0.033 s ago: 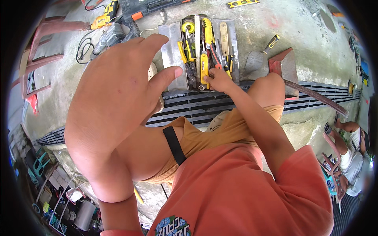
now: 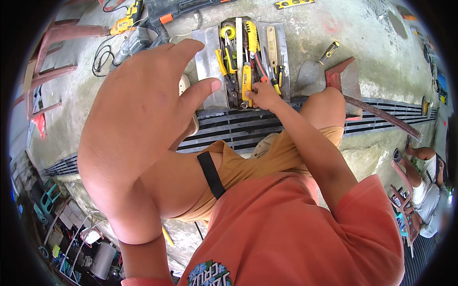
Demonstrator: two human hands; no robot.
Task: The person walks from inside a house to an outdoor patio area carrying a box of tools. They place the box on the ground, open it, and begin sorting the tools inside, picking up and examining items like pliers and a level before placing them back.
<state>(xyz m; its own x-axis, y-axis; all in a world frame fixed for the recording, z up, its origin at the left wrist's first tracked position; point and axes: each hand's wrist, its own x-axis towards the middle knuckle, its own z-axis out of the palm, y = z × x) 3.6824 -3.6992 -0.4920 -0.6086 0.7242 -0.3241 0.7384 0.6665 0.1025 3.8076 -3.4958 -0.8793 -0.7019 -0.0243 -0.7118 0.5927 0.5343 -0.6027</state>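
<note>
My left hand (image 2: 136, 109) is raised close to the camera at the left, fingers curved but apart, nothing in it. My right hand (image 2: 263, 95) pinches the lower part of a yellow box cutter (image 2: 246, 75) lying in an open metal toolbox (image 2: 206, 52). Around it in the box are a yellow tape roll (image 2: 228, 32), another yellow knife (image 2: 251, 35), yellow-handled pliers (image 2: 221, 62), a red-handled tool (image 2: 260, 69), a long pale-handled tool (image 2: 272, 45) and several dark tools, partly hidden.
A drain grate (image 2: 229, 128) crosses below the toolbox. Right of it lie a trowel (image 2: 307, 76) and red metal piece (image 2: 338, 70); back left, a yellow drill (image 2: 123, 25), black case (image 2: 181, 9) and reddish frames (image 2: 57, 33); a yellow level (image 2: 293, 4) at top. Another person (image 2: 424, 195) sits far right.
</note>
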